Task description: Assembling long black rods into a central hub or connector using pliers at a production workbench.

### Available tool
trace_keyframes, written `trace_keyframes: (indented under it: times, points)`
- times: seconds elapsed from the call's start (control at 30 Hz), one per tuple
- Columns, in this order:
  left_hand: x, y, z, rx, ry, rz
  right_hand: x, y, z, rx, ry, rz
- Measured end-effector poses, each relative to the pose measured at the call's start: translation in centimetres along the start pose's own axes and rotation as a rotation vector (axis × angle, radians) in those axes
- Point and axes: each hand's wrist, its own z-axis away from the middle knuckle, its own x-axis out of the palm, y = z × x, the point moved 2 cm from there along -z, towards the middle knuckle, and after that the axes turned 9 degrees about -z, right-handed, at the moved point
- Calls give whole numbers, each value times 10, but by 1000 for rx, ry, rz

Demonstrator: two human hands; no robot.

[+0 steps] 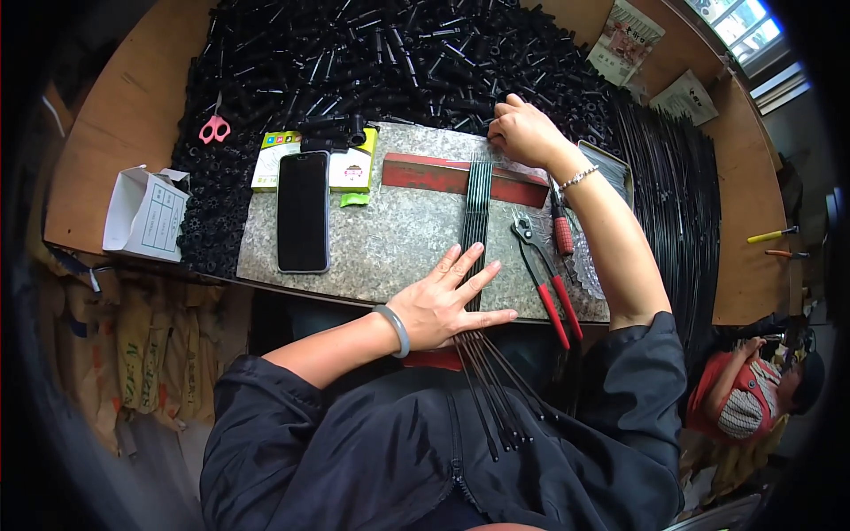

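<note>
My left hand (450, 299) lies with its fingers spread over a bundle of thin dark rods (478, 208). These rods rest across a red metal bar (425, 175) on the grey speckled board, and their near ends fan out over my lap. Past the bar's right end, my right hand (529, 133) is at the edge of a heap of black tubular parts (398, 62). Its fingers are curled together, and what they hold, if anything, is hidden. Red-handled pliers (544, 279) and a red-handled screwdriver (561, 232) lie beneath my right forearm's left side.
A phone (303, 212) leans on a yellow-green box (359, 168) at left. Pink scissors (214, 129) lie on the black parts, above an open white carton (146, 215). More long black rods (664, 203) are stacked at right. Another person (748, 394) sits at the far right.
</note>
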Motion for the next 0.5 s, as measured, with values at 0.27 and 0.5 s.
trace_keyframes:
  times: [0.27, 0.5]
  points:
    - [-5, 9, -1, -5, -43, 22, 2, -11, -1, -73, -46, 170]
    - [-6, 12, -11, 9, -102, -28, -22, -2, 31, 230, 68, -190]
